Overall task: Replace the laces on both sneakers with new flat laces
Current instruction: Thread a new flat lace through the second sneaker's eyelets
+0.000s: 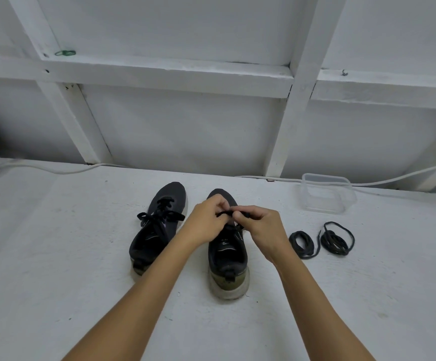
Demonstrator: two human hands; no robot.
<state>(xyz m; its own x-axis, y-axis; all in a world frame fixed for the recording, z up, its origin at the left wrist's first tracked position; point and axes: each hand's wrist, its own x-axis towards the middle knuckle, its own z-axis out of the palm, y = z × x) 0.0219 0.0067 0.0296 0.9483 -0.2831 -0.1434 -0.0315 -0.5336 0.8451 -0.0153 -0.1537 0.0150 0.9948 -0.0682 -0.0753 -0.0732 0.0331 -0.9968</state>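
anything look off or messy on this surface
Nothing spilled or broken. The left sneaker sits angled, not parallel to the right sneaker, and both heels look grimy. Two lace coils lie loose by them.

Two dark mesh sneakers stand side by side on the white rough-surfaced floor (81,256), toes toward twelve o'clock. The laced left sneaker (157,227) sits at nine o'clock of the right sneaker (227,259). Above the right sneaker's tongue, the left hand (206,222) and right hand (261,227) meet, both pinching a black flat lace (227,213). At three o'clock of that sneaker lie two coiled black round laces (321,241), side by side. Behind them, toward one o'clock, a clear plastic rectangular container (327,194) stands near the white framed wall (185,126). A thin white cable (55,169) runs along the wall's foot.
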